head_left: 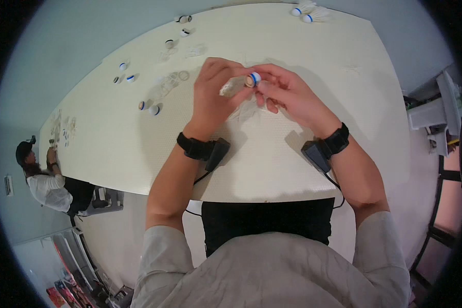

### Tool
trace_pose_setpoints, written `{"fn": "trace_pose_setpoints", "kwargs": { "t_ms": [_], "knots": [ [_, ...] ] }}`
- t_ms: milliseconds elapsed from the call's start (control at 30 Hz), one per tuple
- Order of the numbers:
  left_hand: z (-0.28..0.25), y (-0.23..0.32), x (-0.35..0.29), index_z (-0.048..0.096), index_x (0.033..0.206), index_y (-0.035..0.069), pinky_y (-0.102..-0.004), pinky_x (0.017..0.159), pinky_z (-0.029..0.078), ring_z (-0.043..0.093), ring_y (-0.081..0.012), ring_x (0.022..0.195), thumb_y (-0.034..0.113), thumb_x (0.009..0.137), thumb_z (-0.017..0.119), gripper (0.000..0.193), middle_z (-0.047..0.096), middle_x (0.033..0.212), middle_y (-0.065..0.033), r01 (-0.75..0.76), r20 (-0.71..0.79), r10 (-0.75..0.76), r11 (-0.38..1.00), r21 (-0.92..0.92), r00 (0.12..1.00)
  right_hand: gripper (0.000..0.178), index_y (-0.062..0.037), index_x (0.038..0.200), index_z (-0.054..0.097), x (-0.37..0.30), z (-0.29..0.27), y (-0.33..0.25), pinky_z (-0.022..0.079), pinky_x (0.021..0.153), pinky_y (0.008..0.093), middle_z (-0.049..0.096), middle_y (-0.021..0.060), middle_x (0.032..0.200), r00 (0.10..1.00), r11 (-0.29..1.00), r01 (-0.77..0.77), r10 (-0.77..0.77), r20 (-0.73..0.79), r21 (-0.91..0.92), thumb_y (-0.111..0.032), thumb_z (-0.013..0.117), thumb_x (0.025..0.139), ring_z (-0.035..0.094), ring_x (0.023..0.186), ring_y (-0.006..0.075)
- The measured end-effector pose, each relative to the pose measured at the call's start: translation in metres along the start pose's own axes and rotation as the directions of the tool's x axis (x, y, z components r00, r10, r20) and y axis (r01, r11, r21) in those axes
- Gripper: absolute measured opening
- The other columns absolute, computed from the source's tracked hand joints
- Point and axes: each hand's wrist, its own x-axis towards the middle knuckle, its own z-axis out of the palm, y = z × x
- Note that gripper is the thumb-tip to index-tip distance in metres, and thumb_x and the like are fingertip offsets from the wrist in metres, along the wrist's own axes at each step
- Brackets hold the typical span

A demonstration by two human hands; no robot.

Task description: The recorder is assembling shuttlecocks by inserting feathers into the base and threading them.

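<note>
Above the table my right hand (pixel 295 97) pinches a shuttlecock cork (pixel 253 79), white with a blue band and a tan flat face turned leftward. My left hand (pixel 210 92) is closed around a pale, translucent shuttlecock skirt (pixel 233 86), its end beside the cork. The fingertips of both hands meet near the cork; whether skirt and cork touch, I cannot tell. Under the hands lie some loose whitish feather pieces (pixel 245 109). Black bands with small boxes are strapped to both wrists.
Loose shuttlecock corks (pixel 154 110) and clear skirt pieces (pixel 169 84) lie across the left part of the white table (pixel 272 169). Whole feather shuttlecocks (pixel 315 16) rest at the far edge. Another person (pixel 49 187) works at the table's far left end.
</note>
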Motion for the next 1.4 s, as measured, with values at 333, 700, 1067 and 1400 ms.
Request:
{"fn": "trace_pose_setpoints", "kwargs": {
  "t_ms": [333,700,1067,1400],
  "knots": [
    [-0.091,-0.082,-0.009,0.072,0.099,0.013,-0.0398,0.085,0.049,0.059,-0.0288,0.099,-0.001,0.066,0.077,0.036,0.069,0.105,-0.0046,0.063,0.084,-0.114,0.886,0.458,0.99,0.028,-0.0017,0.116,0.063,0.009,-0.026,-0.002,0.043,0.064,0.0229,0.067,0.0021,0.1,0.937,0.991,0.069,-0.024,-0.349,0.118,-0.023,0.061,0.099,0.052,0.074,0.0076],
    [-0.102,-0.088,-0.017,0.072,0.091,0.011,-0.0411,0.088,0.046,0.058,-0.0276,0.106,0.008,0.075,0.079,0.018,0.069,0.11,-0.0034,0.195,0.149,-0.39,0.712,0.675,0.909,0.025,-0.0041,0.116,0.063,0.007,-0.031,-0.001,0.042,0.063,0.0226,0.067,0.0048,0.103,0.963,0.956,0.127,-0.055,-0.262,0.264,-0.023,0.06,0.1,0.05,0.069,0.0087],
    [0.003,0.019,-0.01,0.059,0.097,-0.002,-0.027,0.074,0.056,0.066,-0.0183,0.093,-0.006,0.092,0.061,0.007,0.053,0.13,-0.0193,0.085,-0.183,-0.155,0.937,-0.34,0.971,0.027,-0.0015,0.124,0.06,0.003,-0.007,0.008,0.051,0.07,0.0281,0.065,0.0073,0.107,0.999,0.893,0.04,-0.044,-0.002,0.448,-0.015,0.058,0.1,0.064,0.09,0.015],
    [-0.002,0.024,-0.005,0.072,0.095,0.002,-0.0265,0.074,0.055,0.064,-0.0168,0.091,-0.004,0.081,0.073,0.015,0.061,0.122,-0.0132,0.111,-0.113,-0.123,0.987,-0.114,0.986,0.029,0.0004,0.122,0.06,0.003,-0.005,0.003,0.052,0.067,0.0255,0.066,0.0061,0.098,0.998,0.945,0.053,-0.056,-0.001,0.323,-0.014,0.063,0.097,0.064,0.084,0.0133]
  ]
}}
